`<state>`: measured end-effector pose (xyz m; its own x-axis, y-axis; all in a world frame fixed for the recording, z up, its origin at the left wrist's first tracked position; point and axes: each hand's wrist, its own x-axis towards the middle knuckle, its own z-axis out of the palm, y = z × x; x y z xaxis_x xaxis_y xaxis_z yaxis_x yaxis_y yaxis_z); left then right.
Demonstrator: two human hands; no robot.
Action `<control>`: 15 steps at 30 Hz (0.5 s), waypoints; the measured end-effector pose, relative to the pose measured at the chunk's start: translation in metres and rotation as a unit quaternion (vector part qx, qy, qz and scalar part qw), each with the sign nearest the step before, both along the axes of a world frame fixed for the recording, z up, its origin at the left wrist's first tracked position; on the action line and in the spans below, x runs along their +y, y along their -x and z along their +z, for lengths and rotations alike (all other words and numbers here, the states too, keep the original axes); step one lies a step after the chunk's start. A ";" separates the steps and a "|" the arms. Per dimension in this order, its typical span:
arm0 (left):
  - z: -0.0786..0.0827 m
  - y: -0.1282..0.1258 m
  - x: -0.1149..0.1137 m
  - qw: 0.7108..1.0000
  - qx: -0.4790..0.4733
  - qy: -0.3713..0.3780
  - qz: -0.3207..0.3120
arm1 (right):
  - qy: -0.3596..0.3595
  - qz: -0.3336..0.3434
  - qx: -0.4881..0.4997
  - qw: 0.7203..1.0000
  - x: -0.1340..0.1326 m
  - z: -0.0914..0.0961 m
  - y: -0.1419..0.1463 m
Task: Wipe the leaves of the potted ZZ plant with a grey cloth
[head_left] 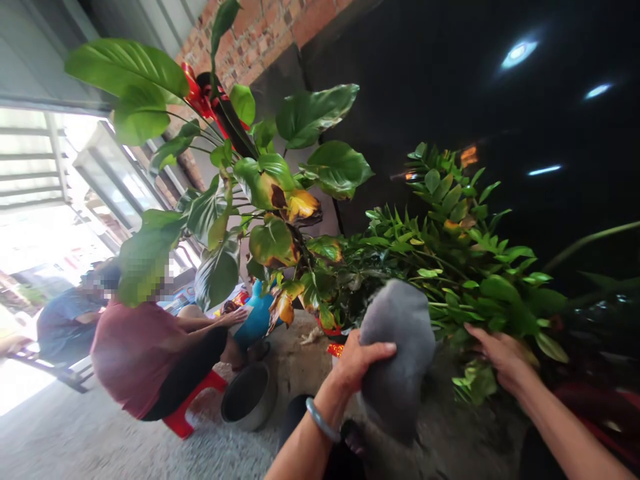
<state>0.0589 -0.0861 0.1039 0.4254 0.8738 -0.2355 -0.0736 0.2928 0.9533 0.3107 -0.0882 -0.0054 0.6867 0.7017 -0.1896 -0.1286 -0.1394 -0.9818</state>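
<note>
My left hand (pixel 357 363), with a pale bangle on its wrist, grips a grey rounded object (pixel 397 360), its thumb pressed on the near face. Whether this is a shallow bowl or something else I cannot tell. Its upper end tilts towards the foliage. On the right, my right hand (pixel 507 357) is in among the stems of a bushy small-leaved plant (pixel 480 293). One finger shows along the stems, and leaves hide the others. A large-leaved plant (pixel 315 117), some leaves yellow and brown, rises beyond my left hand.
At left, a person in a dark red shirt (pixel 133 353) sits on a red stool (pixel 183 427), hands at a blue object (pixel 257 317). A grey pot (pixel 250 397) stands on the floor beside them. Another person (pixel 67 323) sits farther back. A dark shiny wall (pixel 450 80) backs the plants.
</note>
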 end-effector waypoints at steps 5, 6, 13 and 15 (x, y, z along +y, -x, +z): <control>-0.023 -0.024 -0.012 0.999 0.033 -0.014 -0.014 | 0.050 -0.023 -0.011 0.998 -0.004 0.008 0.000; -0.031 -0.022 -0.019 0.995 0.079 -0.019 -0.066 | 0.066 -0.031 -0.017 0.997 -0.006 0.009 -0.001; 0.000 -0.017 -0.018 0.989 0.078 -0.042 -0.119 | 0.070 -0.035 -0.009 0.997 -0.019 0.030 0.005; 0.018 -0.039 -0.002 0.998 -0.024 -0.049 -0.032 | 0.058 -0.025 0.001 0.998 -0.019 0.035 0.009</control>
